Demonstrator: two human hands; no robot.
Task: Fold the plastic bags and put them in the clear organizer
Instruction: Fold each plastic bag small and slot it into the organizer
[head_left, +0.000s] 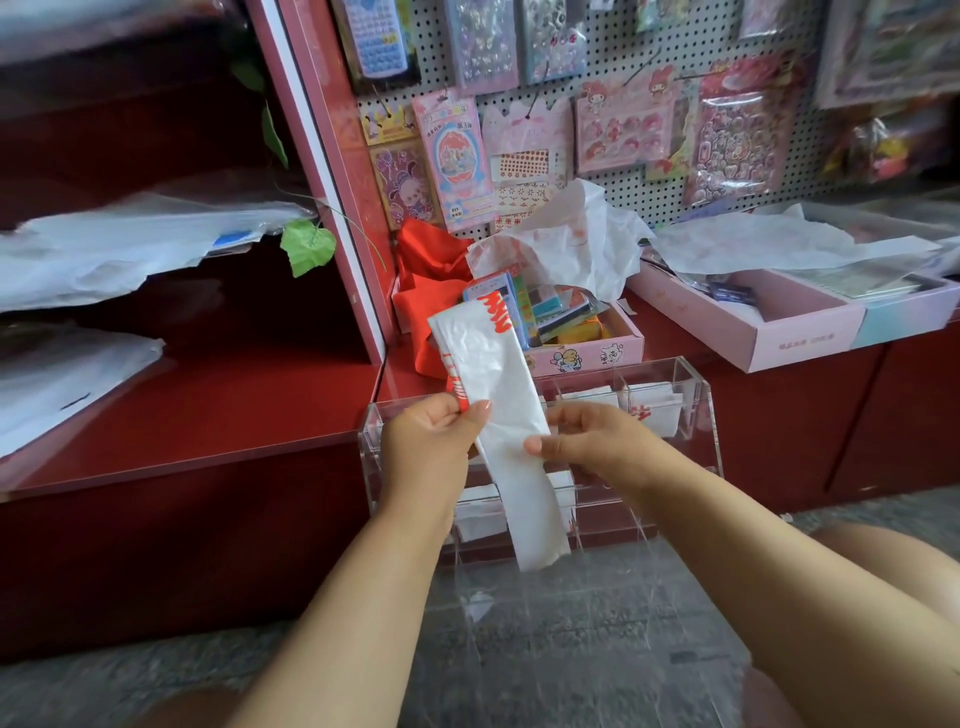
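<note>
Mid-fold: plastic bag (498, 395) narrowed to a strip, pinched in left hand (431, 441) and right hand (587, 441) grip. Next, probably fold shorter, then slot into clear organizer (696, 395).

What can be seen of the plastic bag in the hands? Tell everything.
The plastic bag is thin, crinkled white film with orange-red print, folded into a long narrow strip. It slants from upper left to lower right in front of the clear organizer. The left hand pinches its left edge, the right hand its right edge; its lower end hangs free.
</note>
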